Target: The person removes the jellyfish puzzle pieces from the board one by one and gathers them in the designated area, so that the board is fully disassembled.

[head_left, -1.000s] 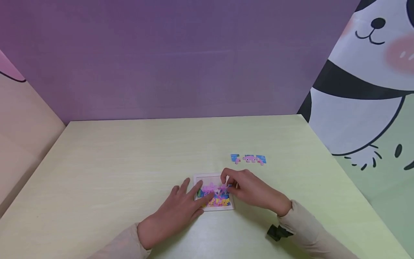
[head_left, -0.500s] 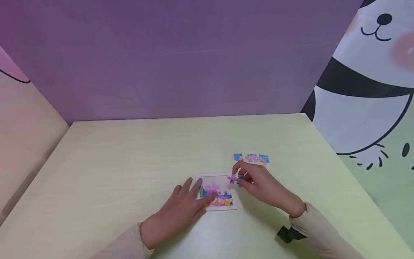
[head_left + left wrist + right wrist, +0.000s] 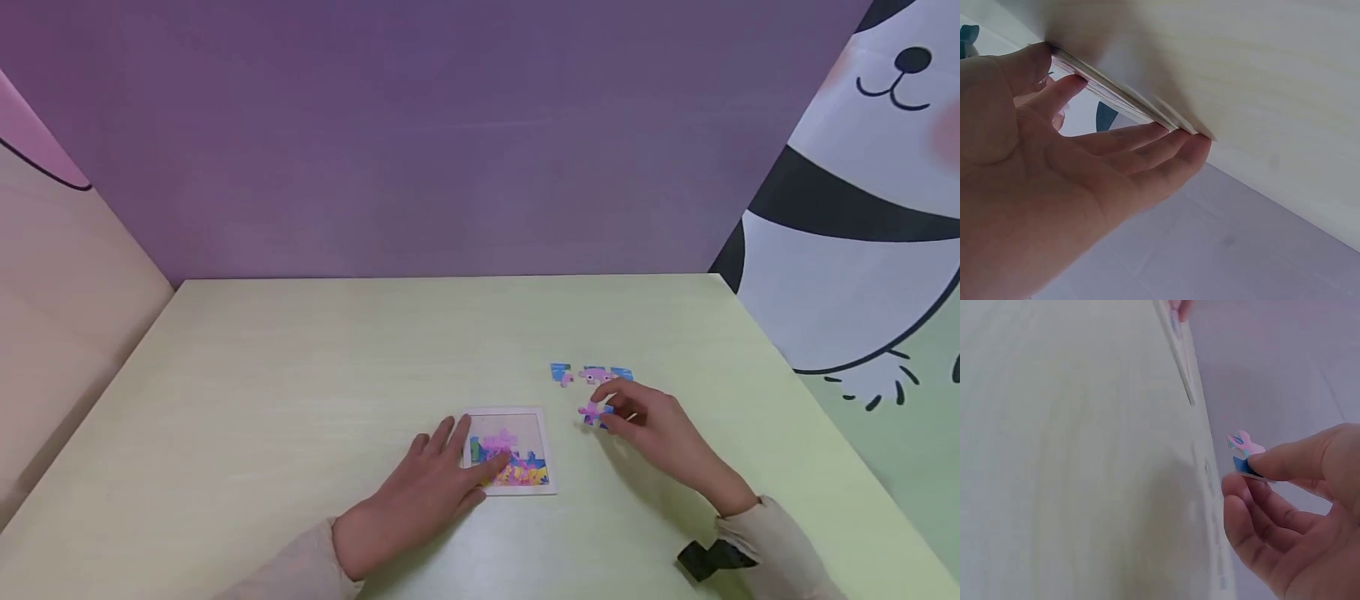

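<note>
A small white-framed puzzle tray (image 3: 551, 458) lies near the table's front, its lower part filled with pink, blue and yellow pieces. Along its left side my left hand (image 3: 420, 504) rests with fingers spread; one finger reaches over the pieces. In the left wrist view, fingertips touch the edge of the tray (image 3: 1124, 95). To the right of the tray, my right hand (image 3: 656, 429) pinches a pink and blue puzzle piece (image 3: 590, 413) between thumb and fingers. The right wrist view shows this puzzle piece (image 3: 1249, 449) held above the tabletop.
Behind the right hand lie loose puzzle pieces in a row: one at the left (image 3: 560, 372), a pink one with eyes (image 3: 595, 376), and a blue one partly hidden by the fingers. A purple wall (image 3: 450, 167) borders the table's far edge (image 3: 450, 278).
The right hand has lifted the pink and blue piece off the tray's right side and carried it rightward, exposing bare tray there. The left hand keeps its place on the tray.
</note>
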The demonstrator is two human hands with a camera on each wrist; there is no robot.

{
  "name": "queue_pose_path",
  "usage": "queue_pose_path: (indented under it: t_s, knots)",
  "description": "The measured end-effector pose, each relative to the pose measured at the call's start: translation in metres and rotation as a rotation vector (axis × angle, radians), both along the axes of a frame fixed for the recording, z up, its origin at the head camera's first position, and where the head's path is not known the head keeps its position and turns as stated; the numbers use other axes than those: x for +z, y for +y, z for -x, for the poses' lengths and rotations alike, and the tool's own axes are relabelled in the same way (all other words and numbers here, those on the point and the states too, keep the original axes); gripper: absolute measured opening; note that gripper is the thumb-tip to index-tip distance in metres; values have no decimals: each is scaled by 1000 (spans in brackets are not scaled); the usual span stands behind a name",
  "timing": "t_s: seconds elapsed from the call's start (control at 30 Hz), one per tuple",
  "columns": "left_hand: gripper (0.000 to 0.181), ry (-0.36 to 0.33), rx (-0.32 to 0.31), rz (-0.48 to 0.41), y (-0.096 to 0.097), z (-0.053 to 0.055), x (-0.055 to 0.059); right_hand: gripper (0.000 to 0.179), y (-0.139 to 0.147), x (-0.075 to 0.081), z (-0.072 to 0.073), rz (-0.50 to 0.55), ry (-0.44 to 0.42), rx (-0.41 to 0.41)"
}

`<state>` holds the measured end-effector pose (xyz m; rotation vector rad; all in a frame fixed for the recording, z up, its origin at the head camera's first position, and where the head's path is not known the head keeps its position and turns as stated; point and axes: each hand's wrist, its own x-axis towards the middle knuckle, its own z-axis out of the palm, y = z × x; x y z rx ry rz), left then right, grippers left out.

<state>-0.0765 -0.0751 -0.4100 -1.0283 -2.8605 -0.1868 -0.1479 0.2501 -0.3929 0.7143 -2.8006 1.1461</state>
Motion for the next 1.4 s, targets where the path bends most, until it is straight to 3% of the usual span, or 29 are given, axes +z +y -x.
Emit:
queue_pose_path:
  t_s: [0.2,0.4,0.57,0.97,1.13,1.4]
  knots:
    - [43,21,15,13,0,-3,-3,21,18,-6,7,39,-31,-36]
    - [43,38,7,4,2,-3,-5,20,39,-7,10,4,4,-91]
    - [43,59,3,20,3,-2,-4,17,51,-10,12,-14,-17,-134]
    - [42,108,-1,39,3,-3,-2,16,53,-12,13,-62,-54,-181]
    - [42,98,-2,40,3,-3,-2,18,54,-13,14,-68,-70,-194]
    - [42,64,4,38,2,-2,-2,19,52,-16,14,-85,-22,-191]
